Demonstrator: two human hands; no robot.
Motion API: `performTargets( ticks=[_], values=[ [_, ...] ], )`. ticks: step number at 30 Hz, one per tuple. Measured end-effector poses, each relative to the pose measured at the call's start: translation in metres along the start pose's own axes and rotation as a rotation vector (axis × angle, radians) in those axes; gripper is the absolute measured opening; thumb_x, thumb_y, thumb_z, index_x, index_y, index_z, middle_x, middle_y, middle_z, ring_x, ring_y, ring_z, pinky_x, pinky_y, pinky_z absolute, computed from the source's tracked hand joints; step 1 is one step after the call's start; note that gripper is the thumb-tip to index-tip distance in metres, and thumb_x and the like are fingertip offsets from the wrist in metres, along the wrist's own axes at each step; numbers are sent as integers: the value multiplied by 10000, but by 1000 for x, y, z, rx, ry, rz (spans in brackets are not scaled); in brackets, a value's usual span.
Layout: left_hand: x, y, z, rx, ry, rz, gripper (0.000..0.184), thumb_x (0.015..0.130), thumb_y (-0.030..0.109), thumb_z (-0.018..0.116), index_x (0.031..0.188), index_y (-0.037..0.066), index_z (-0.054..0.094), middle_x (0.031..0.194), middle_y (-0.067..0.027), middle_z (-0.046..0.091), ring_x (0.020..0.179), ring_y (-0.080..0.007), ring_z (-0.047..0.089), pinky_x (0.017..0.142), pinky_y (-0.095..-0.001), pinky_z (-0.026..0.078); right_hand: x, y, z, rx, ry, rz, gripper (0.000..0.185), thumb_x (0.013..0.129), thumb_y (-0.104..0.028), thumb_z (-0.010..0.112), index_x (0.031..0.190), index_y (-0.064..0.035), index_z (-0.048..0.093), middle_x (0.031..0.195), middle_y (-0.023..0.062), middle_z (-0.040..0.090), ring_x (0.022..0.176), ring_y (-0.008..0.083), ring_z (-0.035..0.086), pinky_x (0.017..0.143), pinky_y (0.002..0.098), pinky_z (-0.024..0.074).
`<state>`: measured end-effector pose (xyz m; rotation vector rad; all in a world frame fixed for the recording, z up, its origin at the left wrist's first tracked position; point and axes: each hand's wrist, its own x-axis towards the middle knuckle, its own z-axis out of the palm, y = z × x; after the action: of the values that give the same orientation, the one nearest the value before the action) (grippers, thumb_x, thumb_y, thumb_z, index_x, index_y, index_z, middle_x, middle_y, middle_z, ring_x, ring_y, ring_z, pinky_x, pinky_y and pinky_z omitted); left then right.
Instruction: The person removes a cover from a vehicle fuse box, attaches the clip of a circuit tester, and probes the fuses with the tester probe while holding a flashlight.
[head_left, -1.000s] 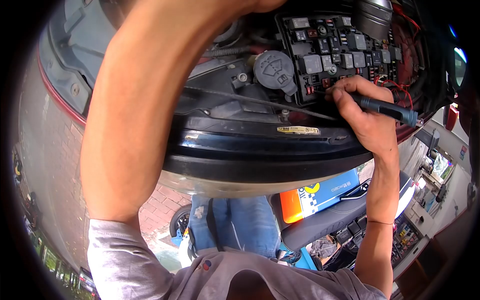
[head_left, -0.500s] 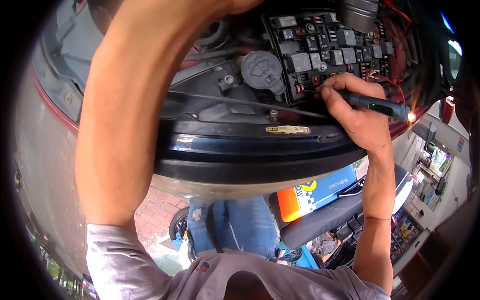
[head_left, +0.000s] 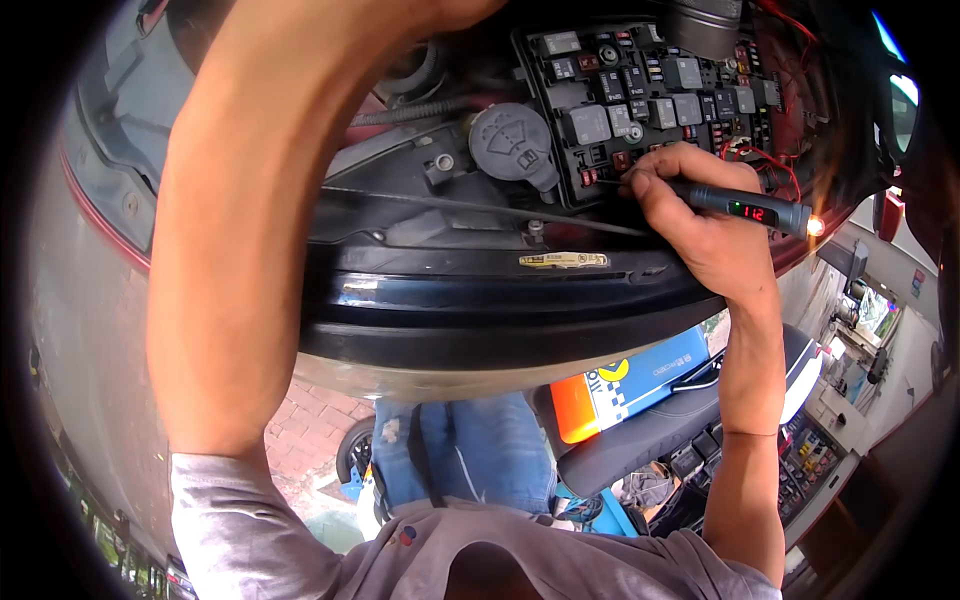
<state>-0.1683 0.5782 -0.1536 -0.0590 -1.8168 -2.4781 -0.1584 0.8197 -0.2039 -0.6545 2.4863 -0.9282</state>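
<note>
My right hand (head_left: 690, 215) is closed round a dark pen-shaped tester (head_left: 745, 207). Its small display shows red digits, seemingly 11.2, and its rear end glows orange. The thin tip points left to a red fuse (head_left: 588, 177) at the lower left corner of the fuse box (head_left: 565, 100); whether they touch is too small to tell. Relays and small fuses fill the box. My left forearm (head_left: 250, 200) reaches up across the engine bay. Of my left hand only a part near the wrist (head_left: 465, 12) shows at the top edge; its fingers are out of frame.
A washer fluid cap (head_left: 510, 143) lies left of the fuse box. Red wires (head_left: 775, 160) run beyond my right hand. The car's front edge (head_left: 500, 340) crosses the middle. Below it are a blue and orange box (head_left: 640, 380) and a dark seat (head_left: 630, 440).
The tester's rear end has lit up orange, and its display now shows red digits. The engine bay has shifted slightly left in view. My right hand keeps its grip near the same fuse.
</note>
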Motion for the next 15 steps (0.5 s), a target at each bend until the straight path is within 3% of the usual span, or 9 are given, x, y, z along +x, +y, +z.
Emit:
performTargets(
  ticks=[4,13,15],
  values=[
    [13,-23,-35,-239,-316,139,507,990,473,690,1071,-24,634,954,-82,669,873,-140,647,805,-317,564,1,0,-1,-14,-11,-15,149,881,-149,705,903,-2,707,788,79,723,701,116,674,672,278,528],
    [14,-24,-37,-189,-348,184,521,985,489,688,1033,-25,619,958,-94,660,891,-161,653,833,-325,575,1,-1,-1,-30,-14,-21,147,885,-150,705,909,-5,709,798,85,731,703,131,689,680,282,537],
    [8,-11,-22,-83,-198,114,519,986,490,684,1030,-23,620,959,-100,659,897,-167,650,840,-340,573,1,-1,-2,-32,-19,-17,142,886,-145,706,914,-6,709,807,80,731,711,127,690,687,279,538]
  ],
)
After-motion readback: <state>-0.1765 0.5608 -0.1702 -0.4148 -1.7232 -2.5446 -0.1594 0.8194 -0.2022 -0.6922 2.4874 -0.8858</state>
